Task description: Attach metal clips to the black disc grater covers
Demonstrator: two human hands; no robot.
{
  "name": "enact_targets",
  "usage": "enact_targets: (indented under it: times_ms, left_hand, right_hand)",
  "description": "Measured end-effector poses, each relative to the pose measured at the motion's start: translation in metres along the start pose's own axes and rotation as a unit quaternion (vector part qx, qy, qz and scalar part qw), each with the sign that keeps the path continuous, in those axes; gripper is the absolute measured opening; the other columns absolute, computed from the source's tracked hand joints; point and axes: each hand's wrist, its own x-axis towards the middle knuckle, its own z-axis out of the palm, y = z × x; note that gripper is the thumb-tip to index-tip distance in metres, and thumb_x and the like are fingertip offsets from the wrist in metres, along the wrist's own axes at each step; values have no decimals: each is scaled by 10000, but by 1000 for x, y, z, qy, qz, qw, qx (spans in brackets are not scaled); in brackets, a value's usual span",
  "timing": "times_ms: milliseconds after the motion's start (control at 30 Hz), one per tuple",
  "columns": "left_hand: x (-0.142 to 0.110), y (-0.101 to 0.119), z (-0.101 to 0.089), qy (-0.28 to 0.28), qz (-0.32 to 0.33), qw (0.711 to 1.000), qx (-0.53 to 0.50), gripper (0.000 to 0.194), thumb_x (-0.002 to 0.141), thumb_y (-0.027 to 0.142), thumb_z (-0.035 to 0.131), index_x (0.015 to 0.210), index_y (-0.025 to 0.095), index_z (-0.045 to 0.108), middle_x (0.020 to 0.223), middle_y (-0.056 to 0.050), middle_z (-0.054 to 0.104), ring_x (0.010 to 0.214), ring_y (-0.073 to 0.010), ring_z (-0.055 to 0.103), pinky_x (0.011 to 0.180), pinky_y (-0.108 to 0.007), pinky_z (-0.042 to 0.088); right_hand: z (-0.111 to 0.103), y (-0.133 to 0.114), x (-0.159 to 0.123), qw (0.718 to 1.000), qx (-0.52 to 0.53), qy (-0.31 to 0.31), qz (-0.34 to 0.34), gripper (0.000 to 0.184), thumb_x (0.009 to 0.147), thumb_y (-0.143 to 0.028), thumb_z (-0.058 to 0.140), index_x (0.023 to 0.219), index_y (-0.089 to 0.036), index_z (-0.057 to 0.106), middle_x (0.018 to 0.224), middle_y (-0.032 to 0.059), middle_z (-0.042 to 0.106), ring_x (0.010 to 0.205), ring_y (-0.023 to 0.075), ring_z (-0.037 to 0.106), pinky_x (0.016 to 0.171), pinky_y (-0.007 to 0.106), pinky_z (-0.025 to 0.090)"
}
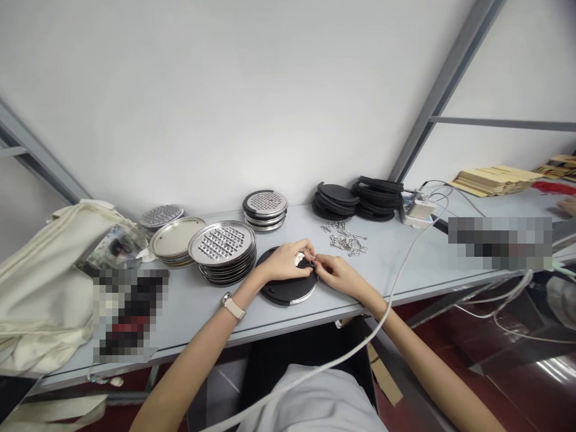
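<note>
A round black disc [281, 292] with a silver metal edge along its near right side lies on the table in front of me. My left hand [288, 261] rests over the disc, its thumb and fingers closed in a pinch near the disc's right side. Close against it, my right hand [336, 275] is also closed in a pinch. The fingertips of both hands meet around something too small to make out. Something white shows inside the curl of the left fingers. Just beyond the right hand lie loose small metal clasps [346, 239].
Left of the disc stands a stack of round metal graters [225, 246], with plain metal discs [177, 237] beside it. More graters [266, 204] and black round covers [337, 195] stand along the wall. A white cable [396, 288] crosses over my right forearm. Cream fabric [49, 270] covers the left end.
</note>
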Motion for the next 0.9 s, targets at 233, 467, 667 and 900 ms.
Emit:
enact_targets:
  times_ms: [233, 467, 667, 900]
  left_hand:
    - [0, 1, -1, -4, 6, 1000, 1, 263, 682, 140, 609, 931, 204, 550, 912, 17, 650, 860, -144, 618, 802, -250, 466]
    - [1, 0, 0, -1, 7, 1000, 15, 230, 698, 125, 589, 914, 202, 563, 894, 25, 661, 846, -135, 623, 787, -240, 457]
    - [2, -1, 2, 0, -9, 999, 51, 211, 718, 137, 566, 918, 206, 577, 891, 24, 667, 802, -138, 618, 746, -245, 458]
    - [1, -1, 3, 21, 3, 998, 66, 198, 730, 150, 568, 920, 206, 565, 915, 13, 655, 854, -148, 605, 794, -259, 463]
  right_hand:
    - [1, -1, -1, 1000, 5, 6, 8, 250, 930, -253, 395, 688, -193, 409, 603, -34, 436, 560, 114, 410, 557, 240, 303]
    - [-1, -1, -1, 1000, 15, 16, 16, 264, 928, -269, 400, 676, -190, 409, 590, -42, 409, 550, 107, 386, 547, 240, 297]
    - [-2, -1, -1, 999, 20, 20, 15, 260, 939, -284, 386, 703, -188, 434, 604, -39, 436, 559, 111, 409, 552, 239, 306]
    - [-2, -8, -1, 998, 21, 49, 17, 233, 955, -294, 377, 746, -199, 420, 633, -38, 460, 597, 121, 447, 590, 241, 329]
